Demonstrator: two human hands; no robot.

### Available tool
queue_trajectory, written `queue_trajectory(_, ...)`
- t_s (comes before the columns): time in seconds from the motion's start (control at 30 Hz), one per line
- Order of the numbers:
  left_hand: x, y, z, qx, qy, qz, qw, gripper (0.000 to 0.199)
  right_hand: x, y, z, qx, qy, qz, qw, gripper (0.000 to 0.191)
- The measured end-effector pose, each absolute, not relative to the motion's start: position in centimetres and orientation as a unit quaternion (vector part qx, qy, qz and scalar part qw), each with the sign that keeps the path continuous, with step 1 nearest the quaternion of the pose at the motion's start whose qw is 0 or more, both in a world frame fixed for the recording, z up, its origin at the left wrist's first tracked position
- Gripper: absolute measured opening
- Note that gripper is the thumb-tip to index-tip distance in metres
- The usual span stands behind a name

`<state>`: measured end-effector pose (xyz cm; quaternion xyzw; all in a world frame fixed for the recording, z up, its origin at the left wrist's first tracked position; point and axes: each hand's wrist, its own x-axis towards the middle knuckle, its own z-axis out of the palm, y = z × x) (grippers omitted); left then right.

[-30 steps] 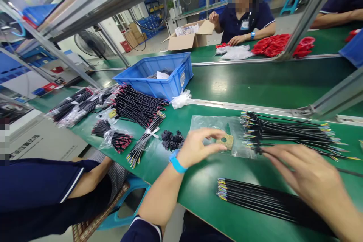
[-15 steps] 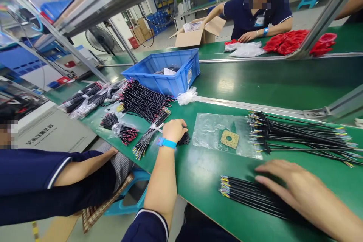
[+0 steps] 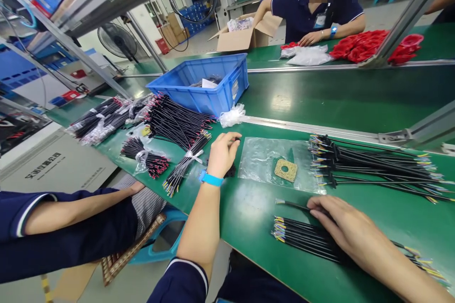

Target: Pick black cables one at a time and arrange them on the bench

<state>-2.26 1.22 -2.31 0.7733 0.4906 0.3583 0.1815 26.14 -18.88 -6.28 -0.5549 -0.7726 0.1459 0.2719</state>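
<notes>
My left hand point(image 3: 223, 154), with a blue band at its wrist, is closed on a small black part point(image 3: 237, 138) between thumb and fingertips. Beneath it, more black parts point(image 3: 231, 171) lie partly hidden on the green table. On the right, my right hand point(image 3: 332, 218) pinches a single black cable point(image 3: 295, 204) with a stripped end pointing left. Just below that hand lies a row of black cables point(image 3: 307, 239) with coloured wire ends, partly covered by my hand and forearm. Between the hands, a yellow sponge point(image 3: 285, 170) with a hole rests on a clear plastic bag point(image 3: 258, 163).
A cable pile point(image 3: 373, 168) lies at the right. Cable bundles point(image 3: 188, 163) and a blue bin point(image 3: 199, 92) stand left and behind. Metal rails point(image 3: 302, 129) cross the table. A person point(image 3: 316, 19) is across it; another person's arm point(image 3: 81, 208) is at left.
My left hand has risen off the black parts with one between its fingers. My right hand has moved left and closed on one cable, now apart from the row. The view has shifted slightly.
</notes>
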Motion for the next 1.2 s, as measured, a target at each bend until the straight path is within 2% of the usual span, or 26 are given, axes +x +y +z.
queue_trajectory(0.13, -1.5, 0.6, -2.0, 0.77, 0.465, 0.381, 0.215, 0.029, 26.2, -18.1, -6.6, -0.565, -0.766, 0.028, 0.304, 0.024)
queue_trajectory(0.27, -0.9, 0.2, -2.1, 0.779, 0.44, 0.379, 0.236, 0.03, 26.2, -17.4, -7.6, -0.601, -0.756, -0.087, 0.244, 0.032)
queue_trajectory(0.4, -0.4, -0.1, -2.3, 0.776, 0.418, 0.4, 0.251, 0.03, 26.1, -17.1, -8.0, -0.598, -0.772, -0.118, 0.183, 0.035)
queue_trajectory(0.53, 0.0, -0.6, -2.2, 0.765, 0.409, 0.404, 0.289, 0.029, 25.9, -17.0, -7.7, -0.596, -0.774, -0.127, 0.174, 0.037)
queue_trajectory(0.77, 0.8, -0.7, -2.6, 0.718, 0.356, 0.374, 0.466, 0.033, 25.7, -17.0, -7.0, -0.59, -0.77, -0.193, 0.146, 0.042)
queue_trajectory(0.9, 1.9, -1.2, -2.9, 0.614, 0.326, 0.382, 0.609, 0.046, 25.2, -17.6, -5.4, -0.603, -0.734, -0.163, 0.265, 0.032)
queue_trajectory(1.0, 3.3, -2.4, -2.9, 0.511, 0.296, 0.373, 0.715, 0.058, 24.6, -18.4, -4.0, -0.595, -0.711, -0.142, 0.347, 0.043)
queue_trajectory(1.1, 4.4, -3.9, -2.9, 0.436, 0.263, 0.336, 0.793, 0.06, 24.1, -18.9, -3.2, -0.578, -0.707, -0.137, 0.383, 0.056)
queue_trajectory(1.2, 5.0, -4.9, -2.8, 0.388, 0.235, 0.31, 0.835, 0.058, 23.8, -18.9, -3.0, -0.565, -0.702, -0.141, 0.409, 0.055)
